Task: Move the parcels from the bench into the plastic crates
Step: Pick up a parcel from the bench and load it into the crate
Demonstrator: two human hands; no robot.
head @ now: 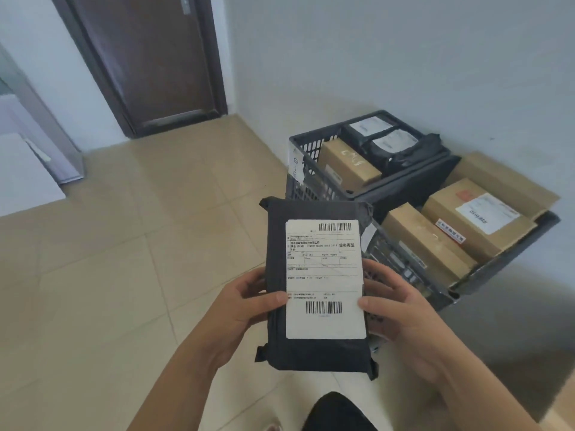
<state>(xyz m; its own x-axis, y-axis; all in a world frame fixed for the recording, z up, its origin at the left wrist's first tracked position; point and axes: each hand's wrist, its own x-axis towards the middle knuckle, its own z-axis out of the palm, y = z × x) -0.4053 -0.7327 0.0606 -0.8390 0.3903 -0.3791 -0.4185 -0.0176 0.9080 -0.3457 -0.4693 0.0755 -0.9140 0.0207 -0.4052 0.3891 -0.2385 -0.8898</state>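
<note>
I hold a flat black parcel with a white shipping label facing up, in front of me above the tiled floor. My left hand grips its left edge with the thumb on the label. My right hand grips its right edge, thumb on the label too. Two dark plastic crates stand against the wall to the right. The far crate holds a brown box and black bagged parcels. The near crate holds several brown cardboard boxes. The bench is out of view.
A dark brown door is set in the far wall at the left. A white and grey cabinet stands at the left edge. Beige floor tiles stretch between me and the crates. My dark shoe shows at the bottom.
</note>
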